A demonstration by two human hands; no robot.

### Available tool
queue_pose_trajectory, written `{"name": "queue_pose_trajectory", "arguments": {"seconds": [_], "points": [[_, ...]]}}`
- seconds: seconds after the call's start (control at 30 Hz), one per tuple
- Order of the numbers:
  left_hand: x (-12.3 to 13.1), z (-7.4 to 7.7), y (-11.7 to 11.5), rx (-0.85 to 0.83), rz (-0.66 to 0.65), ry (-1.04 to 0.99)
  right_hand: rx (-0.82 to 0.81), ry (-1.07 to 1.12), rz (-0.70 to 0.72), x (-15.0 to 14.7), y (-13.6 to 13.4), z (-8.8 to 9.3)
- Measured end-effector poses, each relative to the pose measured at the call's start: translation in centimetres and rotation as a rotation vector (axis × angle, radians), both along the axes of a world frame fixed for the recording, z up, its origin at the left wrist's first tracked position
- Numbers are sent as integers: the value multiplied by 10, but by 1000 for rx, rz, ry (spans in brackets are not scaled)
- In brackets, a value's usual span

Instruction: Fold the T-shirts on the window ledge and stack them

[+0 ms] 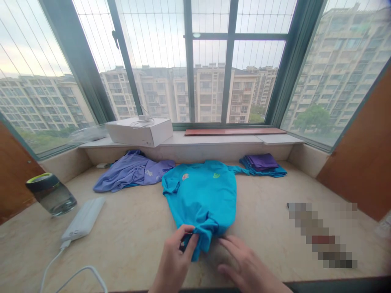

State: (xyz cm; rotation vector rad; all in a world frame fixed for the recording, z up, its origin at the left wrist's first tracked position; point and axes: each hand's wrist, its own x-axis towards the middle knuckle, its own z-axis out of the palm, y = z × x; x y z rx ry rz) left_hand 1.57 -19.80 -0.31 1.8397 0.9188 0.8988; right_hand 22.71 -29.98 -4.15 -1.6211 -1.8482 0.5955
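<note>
A bright blue shirt (201,195) with small chest prints lies spread on the stone sill, its bottom edge bunched toward me. My left hand (175,256) is closed on that bunched hem, thumb and fingers pinching the cloth. Just right of the hem, my right hand (244,260) has its fingers apart and holds nothing; whether its fingertips touch the cloth I cannot tell. One sleeve reaches right to a folded purple and blue clothing stack (262,162). At the left lies a crumpled lavender garment (131,173) with more blue cloth beneath.
A water bottle (51,195) and a white power bank (84,217) with a cable (50,264) are at the left. On the raised ledge sit a white box (140,132) and a reddish board (235,132). A pixelated object (320,236) lies at the right.
</note>
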Motion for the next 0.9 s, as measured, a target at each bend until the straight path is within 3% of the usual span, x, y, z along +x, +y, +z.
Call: {"name": "queue_pose_trajectory", "arguments": {"seconds": [0.13,0.27,0.37,0.47,0.53,0.6,0.7,0.77,0.8,0.9], "points": [[9,26,3,-357,54,-429,183,-2,-178,-24,22,-15],[2,29,9,-437,108,-522,328,25,-230,-25,41,-4],[-15,21,19,-270,195,-365,445,92,-243,-11,41,12],[-34,15,23,41,201,-99,492,181,-297,5,28,24],[-44,16,20,268,74,46,500,195,-315,14,14,31],[-52,20,15,421,-129,168,489,145,-245,19,-4,42],[-56,28,11,460,-390,344,278,34,66,23,-24,64],[-50,32,19,441,-425,432,75,12,230,25,-20,77],[-44,31,26,441,-401,465,18,13,242,28,-11,80],[-17,20,60,526,-253,586,62,-68,37,42,34,69]]}}
